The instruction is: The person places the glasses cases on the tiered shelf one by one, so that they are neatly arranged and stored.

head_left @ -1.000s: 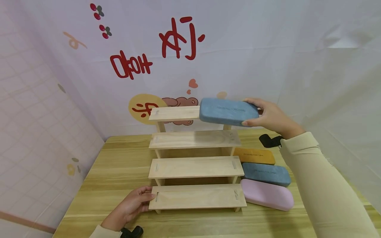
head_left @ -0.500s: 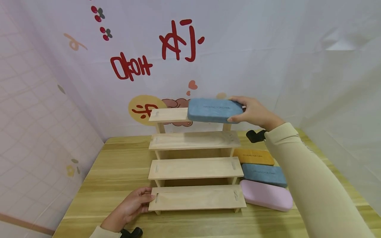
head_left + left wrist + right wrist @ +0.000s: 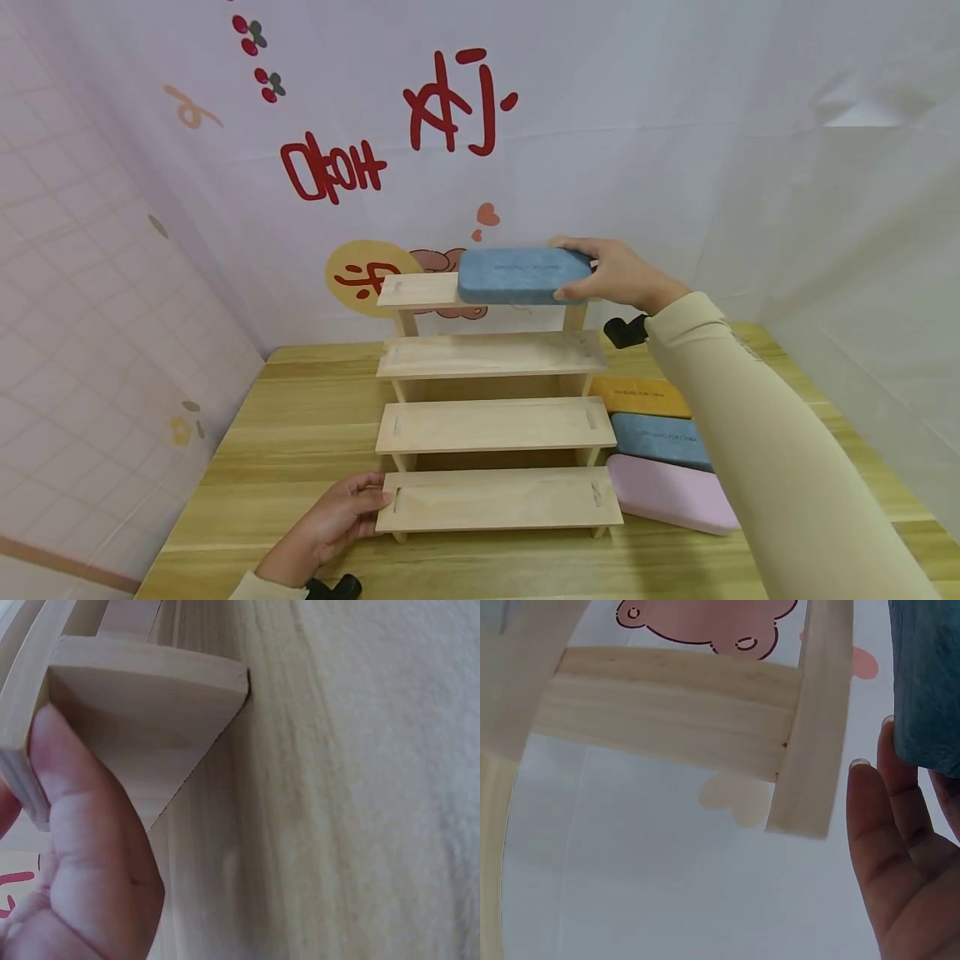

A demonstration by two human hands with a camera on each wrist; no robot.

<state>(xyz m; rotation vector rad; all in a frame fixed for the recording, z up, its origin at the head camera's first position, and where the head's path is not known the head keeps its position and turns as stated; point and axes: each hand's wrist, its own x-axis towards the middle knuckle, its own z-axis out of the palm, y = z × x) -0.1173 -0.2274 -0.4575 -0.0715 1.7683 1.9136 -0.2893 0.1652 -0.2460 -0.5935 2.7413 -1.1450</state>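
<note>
A blue glasses case (image 3: pixel 517 277) is at the top step of a four-tier-style wooden stepped rack (image 3: pixel 495 423), overlapping the right part of that step in the head view. My right hand (image 3: pixel 626 273) grips its right end, thumb in front and fingers behind. In the right wrist view the case (image 3: pixel 928 690) shows at the right edge beside the fingers, with the top board's end (image 3: pixel 814 727) to their left. My left hand (image 3: pixel 339 518) pinches the left end of the lowest step; in the left wrist view one digit (image 3: pixel 86 817) lies under the board.
To the rack's right, on the wooden table (image 3: pixel 300 425), lie an orange case (image 3: pixel 637 396), a second blue case (image 3: pixel 660 437) and a pink case (image 3: pixel 667 492), partly behind my right sleeve (image 3: pixel 757 425). A printed white curtain (image 3: pixel 637 125) hangs behind the rack.
My right hand has carried the blue glasses case left and slightly down, further over the top step. The left hand has stayed on the lowest step.
</note>
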